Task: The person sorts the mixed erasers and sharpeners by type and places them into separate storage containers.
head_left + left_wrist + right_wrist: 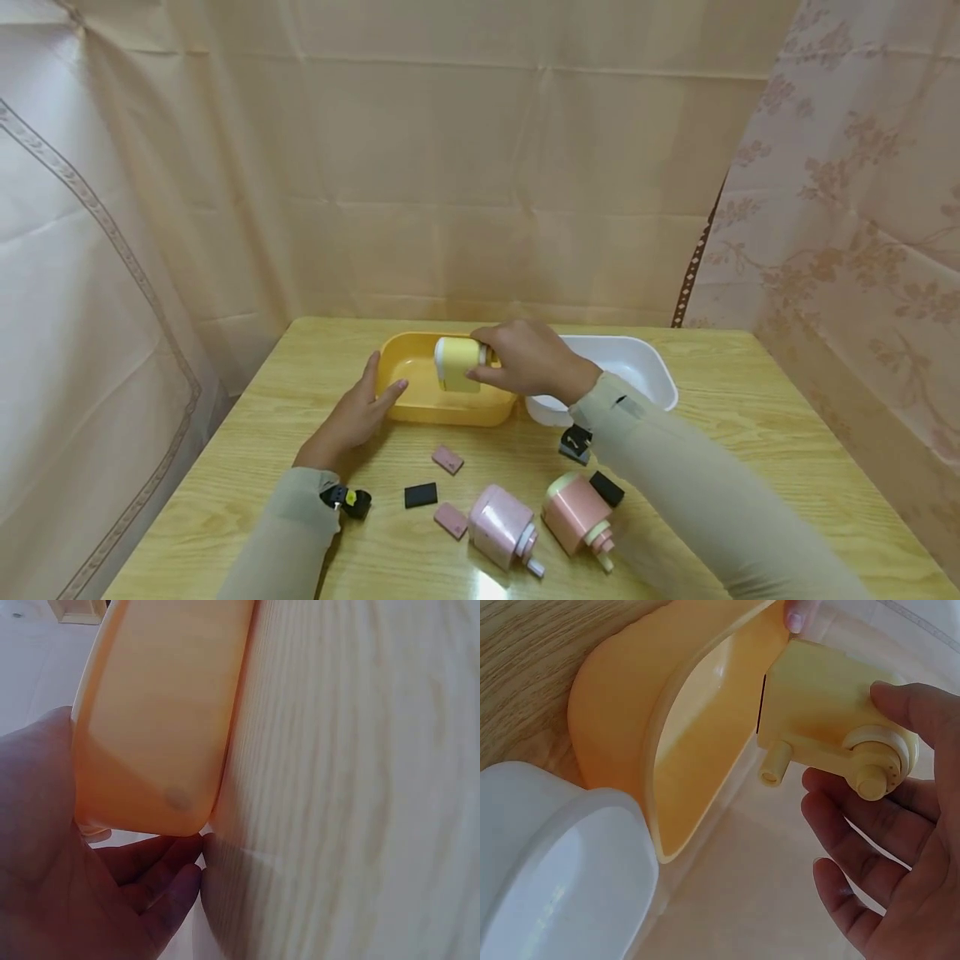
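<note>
My right hand (528, 358) pinches a yellow crank pencil sharpener (459, 362) between thumb and fingers, holding it over the yellow tub (442, 414). In the right wrist view the sharpener (817, 697) shows its crank arm and small handle, with the thumb on one side and fingertips on the other. My left hand (362, 408) grips the tub's left end, thumb at the near rim. Seen from the left wrist, its fingers (169, 900) curl round the outer corner of the tub (165, 712), close to the table.
A white tub (637, 367) stands right of the yellow one. Nearer lie a lilac sharpener (501, 525), a pink sharpener (576, 512), pink erasers (447, 460) and black erasers (421, 495). Curtains surround the wooden table (300, 375).
</note>
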A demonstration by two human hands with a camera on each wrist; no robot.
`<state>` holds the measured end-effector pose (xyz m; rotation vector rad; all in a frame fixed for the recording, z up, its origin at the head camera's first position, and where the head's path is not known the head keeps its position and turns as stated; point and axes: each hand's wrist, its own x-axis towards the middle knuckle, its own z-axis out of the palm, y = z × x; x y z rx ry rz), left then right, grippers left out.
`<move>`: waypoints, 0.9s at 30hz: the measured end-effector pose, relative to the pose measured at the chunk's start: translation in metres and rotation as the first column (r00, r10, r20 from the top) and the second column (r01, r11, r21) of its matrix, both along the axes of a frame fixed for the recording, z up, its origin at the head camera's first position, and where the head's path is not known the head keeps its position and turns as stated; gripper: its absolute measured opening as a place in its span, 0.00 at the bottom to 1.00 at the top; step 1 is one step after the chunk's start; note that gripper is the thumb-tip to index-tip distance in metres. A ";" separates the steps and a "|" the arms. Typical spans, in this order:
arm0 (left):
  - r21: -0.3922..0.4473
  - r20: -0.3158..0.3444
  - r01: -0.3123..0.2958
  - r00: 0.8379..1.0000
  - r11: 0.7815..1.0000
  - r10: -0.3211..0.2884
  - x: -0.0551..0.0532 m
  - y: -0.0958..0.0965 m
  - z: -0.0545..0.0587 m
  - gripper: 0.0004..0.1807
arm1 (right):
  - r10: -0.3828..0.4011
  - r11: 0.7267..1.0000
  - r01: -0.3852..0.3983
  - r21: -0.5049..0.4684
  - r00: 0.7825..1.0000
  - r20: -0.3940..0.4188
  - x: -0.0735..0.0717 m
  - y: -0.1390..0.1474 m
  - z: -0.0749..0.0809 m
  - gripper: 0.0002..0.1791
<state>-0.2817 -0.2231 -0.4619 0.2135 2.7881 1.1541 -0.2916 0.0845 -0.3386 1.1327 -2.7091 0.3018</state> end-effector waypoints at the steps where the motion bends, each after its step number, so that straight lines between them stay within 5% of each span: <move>1: -0.001 0.003 0.000 1.000 1.000 0.000 0.000 0.000 0.000 0.57 | -0.006 1.000 0.006 -0.001 1.000 0.004 -0.001 0.000 -0.001 0.24; 27: -0.014 -0.001 -0.006 1.000 1.000 0.006 0.004 0.002 0.003 0.55 | -0.018 0.999 0.018 -0.031 1.000 0.023 -0.014 -0.010 -0.028 0.21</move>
